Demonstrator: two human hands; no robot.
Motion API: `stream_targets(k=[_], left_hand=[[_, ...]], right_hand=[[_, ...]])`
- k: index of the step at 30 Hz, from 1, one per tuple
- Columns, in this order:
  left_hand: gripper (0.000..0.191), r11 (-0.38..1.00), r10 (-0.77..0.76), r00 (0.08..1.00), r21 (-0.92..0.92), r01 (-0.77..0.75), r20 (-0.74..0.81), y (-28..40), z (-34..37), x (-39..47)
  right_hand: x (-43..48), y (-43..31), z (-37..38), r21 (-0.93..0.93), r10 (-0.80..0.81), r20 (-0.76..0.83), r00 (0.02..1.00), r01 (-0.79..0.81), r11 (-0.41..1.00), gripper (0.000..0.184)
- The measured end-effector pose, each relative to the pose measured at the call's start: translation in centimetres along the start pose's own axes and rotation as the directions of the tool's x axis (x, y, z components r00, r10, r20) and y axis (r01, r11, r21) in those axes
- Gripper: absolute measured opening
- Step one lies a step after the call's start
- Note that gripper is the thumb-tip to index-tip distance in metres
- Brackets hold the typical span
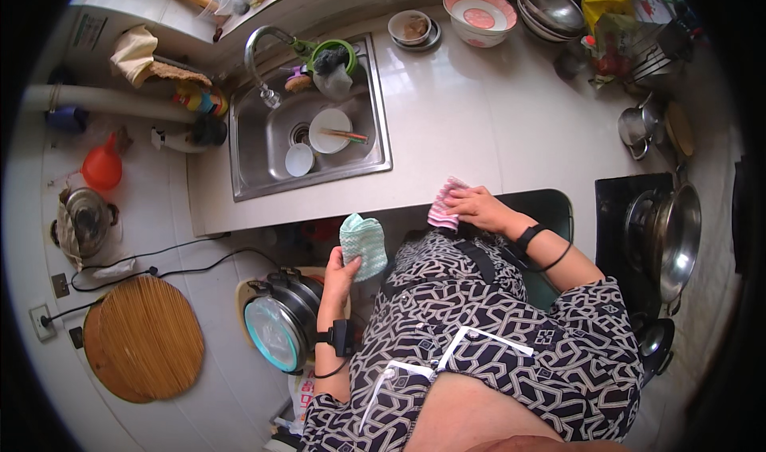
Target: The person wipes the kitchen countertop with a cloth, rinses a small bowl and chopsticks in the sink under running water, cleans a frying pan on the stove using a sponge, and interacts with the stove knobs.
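My left hand (342, 275) grips a folded green-and-white patterned cloth (364, 245) between thumb and fingers, in front of the counter's front edge. My right hand (479, 208) has its fingers on a pink-and-white striped cloth (446, 203), at the counter's front edge; part of that cloth lies under the fingers. Beyond my hands, in the steel sink (383, 153), are a white plate (326, 120) with chopsticks (344, 135) across it and a small white bowl (299, 160). A green strainer or cup (350, 63) with a dark scouring pad stands at the sink's back, below the curved faucet (251, 39).
Along the back of the counter (443, 123) stand a small bowl (409, 27), pink-rimmed bowls (480, 18) and steel bowls (553, 9). A stove with a wok (679, 242) is at the right. Pots (287, 299) and round wooden boards (155, 338) are at the left.
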State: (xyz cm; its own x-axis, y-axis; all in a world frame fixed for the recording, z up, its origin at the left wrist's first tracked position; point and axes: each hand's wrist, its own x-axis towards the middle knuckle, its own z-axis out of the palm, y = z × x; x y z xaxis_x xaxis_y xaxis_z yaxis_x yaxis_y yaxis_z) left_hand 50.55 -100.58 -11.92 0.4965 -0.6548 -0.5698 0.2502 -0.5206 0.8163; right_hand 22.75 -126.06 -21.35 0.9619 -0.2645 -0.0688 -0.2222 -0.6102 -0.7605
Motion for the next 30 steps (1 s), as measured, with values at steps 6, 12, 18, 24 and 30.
stream_targets(k=[6, 12, 18, 24, 30], left_hand=[[0.023, 0.995, 0.05, 0.997, 0.079, -0.054, 0.051, 1.4, 1.2, 2.5], [0.021, 0.982, 0.116, 0.989, 0.137, -0.127, 0.088, 3.6, 4.0, 5.9], [0.02, 0.925, 0.224, 0.961, 0.274, -0.262, 0.163, 4.0, 6.2, 10.1], [0.022, 0.926, 0.149, 0.958, 0.306, -0.222, 0.247, 3.5, 9.1, 14.0], [0.03, 0.837, 0.033, 0.961, 0.518, -0.177, 0.275, 3.4, 10.8, 15.9]], right_hand=[[-5.9, 2.7, -2.0, 0.809, 0.468, -0.039, 0.883, -0.247, 0.534, 0.028], [-10.7, 4.5, -6.2, 0.902, 0.739, -0.356, 0.572, 0.003, 0.432, 0.033], [-13.5, 5.3, -8.0, 0.796, 0.749, -0.598, 0.287, 0.103, 0.596, 0.036], [-13.3, 8.7, -4.0, 0.396, 0.566, -0.736, 0.371, -0.442, 0.805, 0.035], [-9.8, 5.0, -4.5, 0.029, 0.489, -0.699, 0.522, -0.662, 0.749, 0.038]])
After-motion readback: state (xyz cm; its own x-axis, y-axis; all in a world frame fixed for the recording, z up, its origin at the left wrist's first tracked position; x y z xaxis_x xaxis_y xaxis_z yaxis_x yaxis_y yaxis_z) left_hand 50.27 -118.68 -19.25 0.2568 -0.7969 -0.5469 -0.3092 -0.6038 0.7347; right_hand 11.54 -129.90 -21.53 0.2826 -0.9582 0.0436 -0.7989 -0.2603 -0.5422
